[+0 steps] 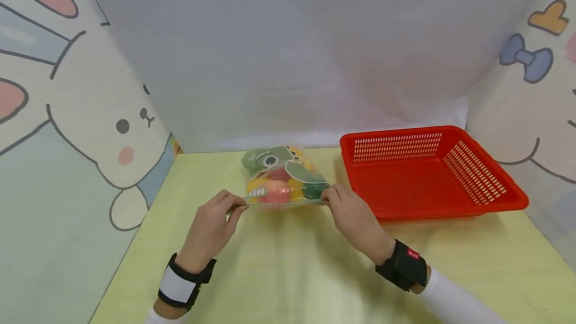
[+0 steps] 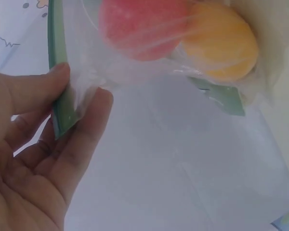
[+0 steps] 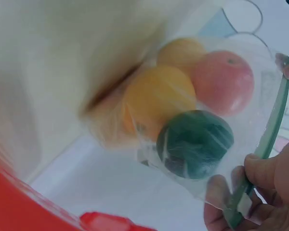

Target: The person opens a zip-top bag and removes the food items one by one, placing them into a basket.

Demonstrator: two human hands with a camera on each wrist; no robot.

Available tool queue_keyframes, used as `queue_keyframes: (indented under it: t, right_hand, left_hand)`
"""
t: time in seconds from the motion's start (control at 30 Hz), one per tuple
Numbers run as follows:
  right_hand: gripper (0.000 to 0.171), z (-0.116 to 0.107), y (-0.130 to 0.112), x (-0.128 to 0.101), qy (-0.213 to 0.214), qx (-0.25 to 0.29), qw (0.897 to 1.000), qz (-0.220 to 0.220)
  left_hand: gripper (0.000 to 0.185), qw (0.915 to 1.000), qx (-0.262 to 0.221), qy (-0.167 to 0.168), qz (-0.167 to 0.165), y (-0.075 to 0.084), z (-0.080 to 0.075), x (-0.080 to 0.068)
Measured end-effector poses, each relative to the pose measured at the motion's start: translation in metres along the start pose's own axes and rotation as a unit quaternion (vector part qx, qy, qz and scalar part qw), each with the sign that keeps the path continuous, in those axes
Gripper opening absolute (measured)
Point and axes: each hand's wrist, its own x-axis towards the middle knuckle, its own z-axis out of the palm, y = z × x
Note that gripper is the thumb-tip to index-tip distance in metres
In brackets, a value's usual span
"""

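Observation:
A clear zip bag [image 1: 267, 160] printed with a green cartoon face holds several toy-like round fruits above the table. Its left corner is pinched between the thumb and fingers of my left hand [image 1: 210, 231]. My right hand [image 1: 358, 220] grips the opposite corner, so the zip edge stretches between both. In the right wrist view, a green zip strip [image 3: 275, 122] runs along this edge. Inside the bag are a pinkish-red fruit [image 3: 225, 82], a dark green one [image 3: 195, 144] and an orange-yellow one [image 3: 161, 96]. Another yellow fruit [image 2: 220, 42] shows in the left wrist view.
A red plastic basket [image 1: 432, 213] with slotted walls stands to the right, close beyond my right hand. The pale yellow table [image 1: 288, 274] meets a white back wall [image 1: 288, 64]. Side panels with cartoon rabbits [image 1: 103, 129] flank it.

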Motion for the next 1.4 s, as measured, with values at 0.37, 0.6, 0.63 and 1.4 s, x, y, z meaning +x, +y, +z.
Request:
queue_keyframes:
  t: [0.37,0.6,0.63,1.4]
  right_hand:
    - [0.018,-0.041,0.008,0.015,0.244,0.052,0.965,-0.083]
    - [0.025,-0.037,0.005,0.016,0.225,0.091,0.968,-0.067]
    - [0.028,-0.035,0.004,0.017,0.223,0.093,0.968,-0.065]
    - [0.030,-0.010,-0.006,0.021,0.194,0.116,0.973,-0.043]
  left_hand:
    - [0.022,0.9884,-0.004,0.134,0.072,0.022,-0.035,0.032]
    - [0.018,0.9931,-0.028,0.101,0.051,0.013,-0.024,0.027]
    - [0.017,0.9940,-0.028,0.096,0.045,0.011,-0.021,0.025]
    - [0.020,0.9938,0.035,0.006,0.105,0.078,0.036,0.041]
